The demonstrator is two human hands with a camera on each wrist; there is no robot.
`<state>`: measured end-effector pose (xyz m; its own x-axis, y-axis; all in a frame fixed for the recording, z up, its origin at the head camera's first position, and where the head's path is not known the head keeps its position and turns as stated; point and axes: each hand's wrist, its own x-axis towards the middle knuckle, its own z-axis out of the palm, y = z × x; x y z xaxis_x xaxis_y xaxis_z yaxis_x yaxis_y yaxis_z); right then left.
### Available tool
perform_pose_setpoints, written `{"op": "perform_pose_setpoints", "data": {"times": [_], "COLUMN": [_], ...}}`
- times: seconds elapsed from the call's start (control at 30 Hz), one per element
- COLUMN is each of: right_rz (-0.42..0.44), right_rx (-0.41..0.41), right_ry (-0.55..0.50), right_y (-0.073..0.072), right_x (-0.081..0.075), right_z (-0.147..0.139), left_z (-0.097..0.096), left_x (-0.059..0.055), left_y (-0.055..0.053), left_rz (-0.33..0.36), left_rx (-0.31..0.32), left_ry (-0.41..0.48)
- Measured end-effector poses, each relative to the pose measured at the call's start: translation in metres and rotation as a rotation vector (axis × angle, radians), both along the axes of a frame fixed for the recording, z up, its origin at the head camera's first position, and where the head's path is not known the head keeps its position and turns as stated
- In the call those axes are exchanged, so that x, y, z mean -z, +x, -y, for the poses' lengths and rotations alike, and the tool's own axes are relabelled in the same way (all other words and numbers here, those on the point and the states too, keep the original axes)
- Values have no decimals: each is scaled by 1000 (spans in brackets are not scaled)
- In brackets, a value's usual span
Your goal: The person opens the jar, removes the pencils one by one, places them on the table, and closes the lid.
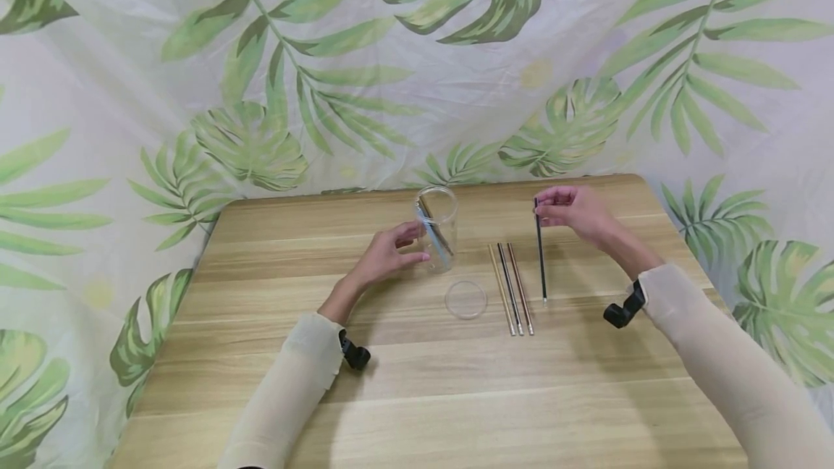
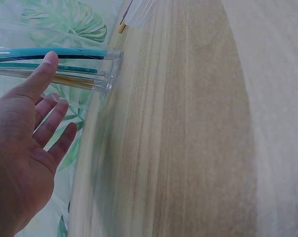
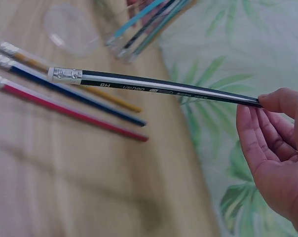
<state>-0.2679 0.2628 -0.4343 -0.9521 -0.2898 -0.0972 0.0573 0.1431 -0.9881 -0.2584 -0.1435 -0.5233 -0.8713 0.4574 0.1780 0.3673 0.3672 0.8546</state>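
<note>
A clear plastic cup (image 1: 438,263) stands upright near the table's back edge, with several pencils (image 2: 80,52), blue, dark and yellowish, leaning inside. My left hand (image 1: 389,252) is at the cup's left side, its thumb (image 2: 44,73) overlapping the cup wall and the other fingers loosely extended. Raised to the right, my right hand (image 1: 576,214) pinches a black pencil with a silver stripe (image 3: 154,89) by its end between thumb and fingertips. The pencil hangs downward, white eraser end lowest. Left of it, yellow (image 1: 500,288), dark blue (image 1: 510,288) and red (image 1: 520,288) pencils lie side by side.
A round clear lid (image 1: 465,300) lies flat in front of the cup, left of the three pencils. Behind the wooden table (image 1: 417,411) hangs a leaf-patterned cloth (image 1: 365,107). Small black cameras (image 1: 625,306) are strapped at both wrists.
</note>
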Motion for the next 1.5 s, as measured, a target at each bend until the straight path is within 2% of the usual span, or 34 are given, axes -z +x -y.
{"op": "perform_pose_setpoints", "data": {"times": [0.27, 0.6, 0.93, 1.5], "right_rz": [50, 105, 100, 126], "right_rx": [-33, -23, 4, 32], "right_ry": [87, 81, 139, 148], "right_y": [7, 10, 12, 11], "right_x": [33, 57, 70, 82], "right_z": [0, 1, 7, 13], "left_z": [-1, 1, 1, 1], "left_x": [-1, 0, 0, 1], "left_y": [0, 0, 1, 0], "left_rz": [-3, -2, 5, -3], "left_rx": [1, -5, -1, -2], "left_ry": [-7, -10, -1, -3]}}
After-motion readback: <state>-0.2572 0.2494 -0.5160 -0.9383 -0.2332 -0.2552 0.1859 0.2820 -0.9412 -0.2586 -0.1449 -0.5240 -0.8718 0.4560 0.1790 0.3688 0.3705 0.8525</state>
